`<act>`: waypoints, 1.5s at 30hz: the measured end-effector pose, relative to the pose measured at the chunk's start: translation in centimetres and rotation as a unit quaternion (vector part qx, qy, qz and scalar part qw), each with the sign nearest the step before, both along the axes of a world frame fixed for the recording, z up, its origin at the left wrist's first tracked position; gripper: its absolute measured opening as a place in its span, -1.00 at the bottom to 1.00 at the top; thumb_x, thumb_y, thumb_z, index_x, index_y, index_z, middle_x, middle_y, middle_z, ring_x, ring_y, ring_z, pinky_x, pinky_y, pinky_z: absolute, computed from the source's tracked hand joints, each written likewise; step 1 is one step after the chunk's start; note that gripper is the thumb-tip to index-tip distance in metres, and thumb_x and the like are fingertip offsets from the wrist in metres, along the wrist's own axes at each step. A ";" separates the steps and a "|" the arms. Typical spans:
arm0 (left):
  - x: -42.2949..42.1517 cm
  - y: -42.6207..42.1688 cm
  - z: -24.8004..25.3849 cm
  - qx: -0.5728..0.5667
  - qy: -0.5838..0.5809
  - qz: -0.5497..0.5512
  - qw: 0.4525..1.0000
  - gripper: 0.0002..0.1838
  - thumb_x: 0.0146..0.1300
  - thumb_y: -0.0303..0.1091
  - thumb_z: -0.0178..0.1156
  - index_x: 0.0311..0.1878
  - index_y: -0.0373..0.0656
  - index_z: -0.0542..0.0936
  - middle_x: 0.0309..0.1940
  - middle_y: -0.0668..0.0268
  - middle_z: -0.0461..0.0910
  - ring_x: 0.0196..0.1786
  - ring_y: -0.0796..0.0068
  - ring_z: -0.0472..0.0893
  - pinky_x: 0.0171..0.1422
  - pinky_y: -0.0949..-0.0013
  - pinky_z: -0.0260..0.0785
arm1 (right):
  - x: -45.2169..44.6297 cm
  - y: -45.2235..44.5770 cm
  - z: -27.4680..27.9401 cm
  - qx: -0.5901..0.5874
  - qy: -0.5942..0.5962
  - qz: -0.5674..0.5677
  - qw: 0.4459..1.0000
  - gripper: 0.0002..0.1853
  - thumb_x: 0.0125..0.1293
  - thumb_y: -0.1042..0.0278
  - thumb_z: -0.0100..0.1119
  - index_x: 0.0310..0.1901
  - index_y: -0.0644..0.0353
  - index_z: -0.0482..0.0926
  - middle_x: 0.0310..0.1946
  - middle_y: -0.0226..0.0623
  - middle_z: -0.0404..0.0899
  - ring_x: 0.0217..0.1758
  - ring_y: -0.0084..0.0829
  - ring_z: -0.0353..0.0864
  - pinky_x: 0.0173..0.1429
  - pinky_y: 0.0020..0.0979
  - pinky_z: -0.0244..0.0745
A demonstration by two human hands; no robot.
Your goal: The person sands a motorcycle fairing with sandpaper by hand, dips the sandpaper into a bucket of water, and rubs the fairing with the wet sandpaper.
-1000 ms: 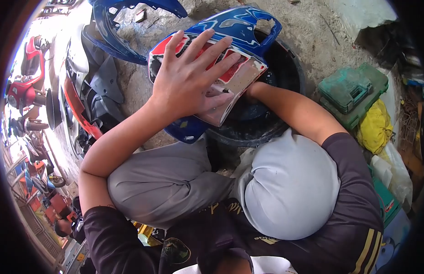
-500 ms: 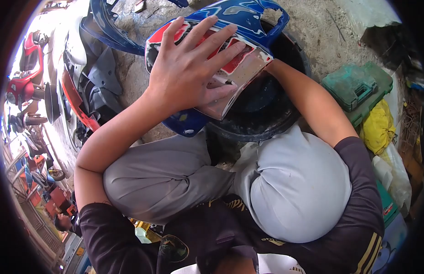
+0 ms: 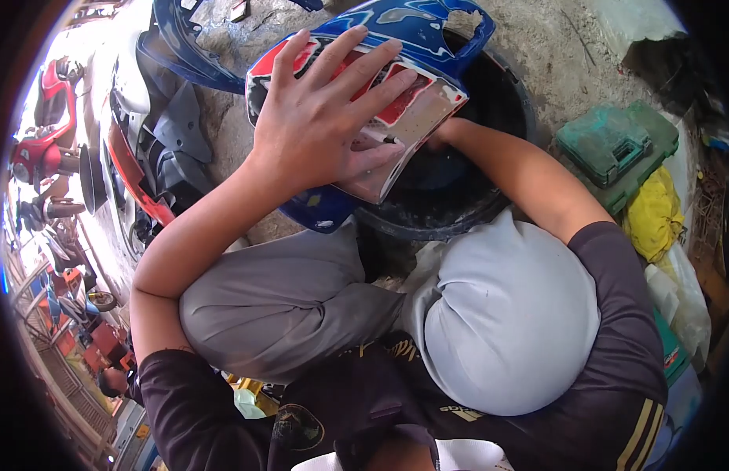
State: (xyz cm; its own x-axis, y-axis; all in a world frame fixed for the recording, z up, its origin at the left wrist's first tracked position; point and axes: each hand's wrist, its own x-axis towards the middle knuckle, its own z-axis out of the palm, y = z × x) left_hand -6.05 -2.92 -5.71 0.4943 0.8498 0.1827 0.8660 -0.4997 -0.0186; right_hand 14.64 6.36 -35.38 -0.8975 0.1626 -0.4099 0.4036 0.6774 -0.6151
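A motorcycle body panel [image 3: 423, 110], blue with red, white and sanded beige patches, lies tilted across the rim of a black round basin [image 3: 427, 224]. My left hand [image 3: 321, 114] rests on the panel's upper face. Its fingers are stretched and spread over the red and beige area, with the thumb near the lower edge. My right hand [image 3: 444, 133] is low over the basin, beside and partly beneath the panel's right edge. The fingers there are hidden by the panel, so what they touch cannot be seen. The basin's inside is dark.
Another blue body part [image 3: 195, 63] lies on the concrete at upper left, near grey and orange panels [image 3: 137, 184]. On the right sit a green tool case [image 3: 615, 149] and a yellow bag [image 3: 653, 212]. Motorcycles [image 3: 46, 157] and another person [image 3: 113, 382] are at far left.
My right hand has drawn back a little from beneath the panel, down and left, so more of it shows. My left hand and the panel stay nearly in place.
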 end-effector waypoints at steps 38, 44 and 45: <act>-0.4 0.3 -0.2 0.004 0.001 -0.011 1.000 -0.11 0.20 0.43 0.53 0.60 0.41 0.65 0.71 0.44 0.51 0.72 0.15 0.45 0.78 -0.35 0.09 | -0.1 -2.5 -5.3 -0.128 -0.299 0.215 0.921 -0.38 0.60 -0.04 0.29 0.55 0.10 0.67 0.46 -0.08 0.73 0.41 -0.11 0.79 0.47 0.00 0.65; -0.5 0.4 -0.5 0.015 -0.006 -0.020 1.000 -0.13 0.23 0.46 0.50 0.58 0.38 0.65 0.66 0.46 0.54 0.72 0.18 0.43 0.74 -0.37 0.11 | 0.4 -3.8 -4.3 -0.132 -0.265 0.158 0.942 -0.32 0.54 0.10 0.24 0.58 0.29 0.60 0.63 0.10 0.56 0.70 -0.01 0.53 0.74 -0.01 0.38; -0.6 0.3 -0.7 0.019 -0.011 -0.022 1.000 -0.13 0.23 0.47 0.48 0.57 0.37 0.65 0.64 0.47 0.56 0.72 0.18 0.43 0.72 -0.38 0.12 | 0.2 -3.8 -3.8 -0.133 -0.258 0.169 0.942 -0.31 0.55 0.09 0.22 0.60 0.29 0.58 0.66 0.10 0.52 0.72 -0.01 0.50 0.76 -0.02 0.35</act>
State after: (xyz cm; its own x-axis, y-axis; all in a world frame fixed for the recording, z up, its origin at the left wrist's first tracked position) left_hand -6.61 -2.58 -6.43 0.5271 0.8192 0.2260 0.8432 -0.5373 -0.0187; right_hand 14.83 2.54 -39.22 -0.5507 -0.2662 -0.7911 0.4840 0.6704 -0.5624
